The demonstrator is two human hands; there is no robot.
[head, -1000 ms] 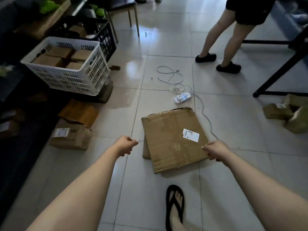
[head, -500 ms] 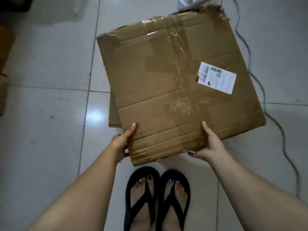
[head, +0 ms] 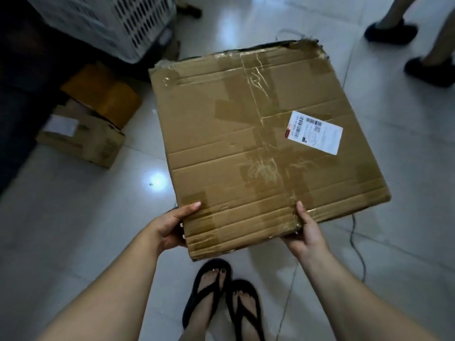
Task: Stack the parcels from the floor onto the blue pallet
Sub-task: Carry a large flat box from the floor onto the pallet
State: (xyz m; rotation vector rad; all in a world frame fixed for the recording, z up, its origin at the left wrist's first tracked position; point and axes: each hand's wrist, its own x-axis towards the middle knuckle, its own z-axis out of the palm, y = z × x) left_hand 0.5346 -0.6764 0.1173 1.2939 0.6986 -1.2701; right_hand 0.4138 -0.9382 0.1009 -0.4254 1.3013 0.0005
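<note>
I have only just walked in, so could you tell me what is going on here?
A person holds a large flat cardboard parcel by its near edge, left hand and right hand at either corner, raised off the floor. A brown box and a yellow parcel lie on the floor to the left, near a white basket. No blue pallet is in view.

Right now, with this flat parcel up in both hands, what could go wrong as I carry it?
Left hand and right hand grip the flat parcel only at its near edge; the far side may sag or slip. The cable lies by your feet: a possible trip. Another person's shoes stand close ahead.
</note>
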